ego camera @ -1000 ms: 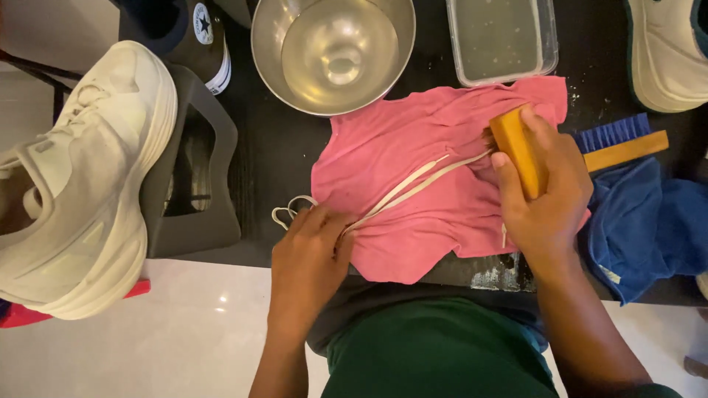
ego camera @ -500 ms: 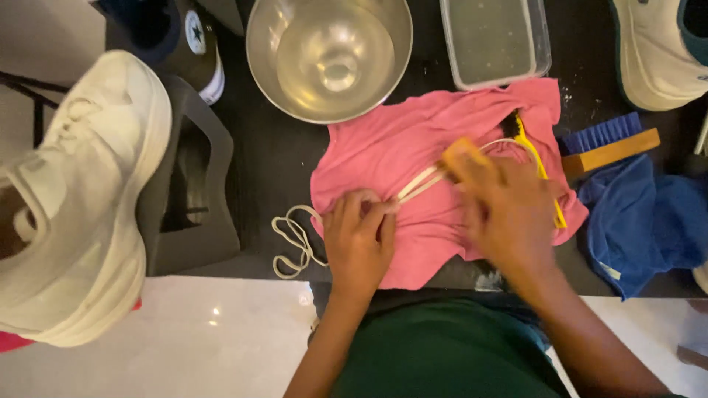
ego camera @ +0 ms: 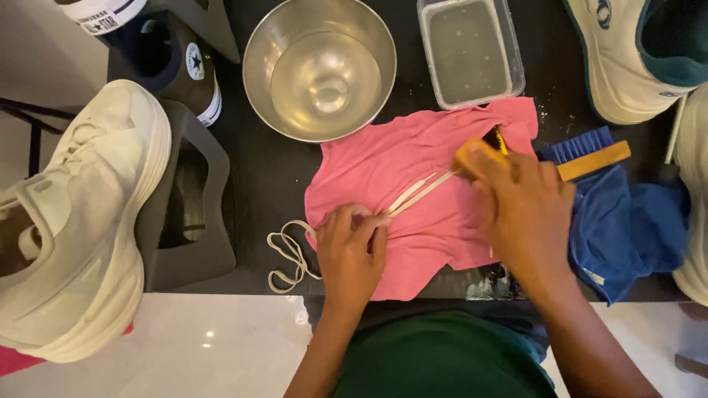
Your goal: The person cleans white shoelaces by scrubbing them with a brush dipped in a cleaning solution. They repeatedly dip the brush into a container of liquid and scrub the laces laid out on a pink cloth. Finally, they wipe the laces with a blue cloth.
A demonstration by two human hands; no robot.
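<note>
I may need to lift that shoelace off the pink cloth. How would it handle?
The shoelace likely goes limp: its free end lies in loose loops off the pink cloth. It looks thin and light. The left hand pins it while the right hand brushes, so it probably slides otherwise.

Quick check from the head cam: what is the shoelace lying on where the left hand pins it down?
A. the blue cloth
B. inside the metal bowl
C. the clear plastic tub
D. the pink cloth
D: the left hand presses the shoelace flat on the pink cloth; the right hand holds a yellow brush at the lace's far end.
</note>
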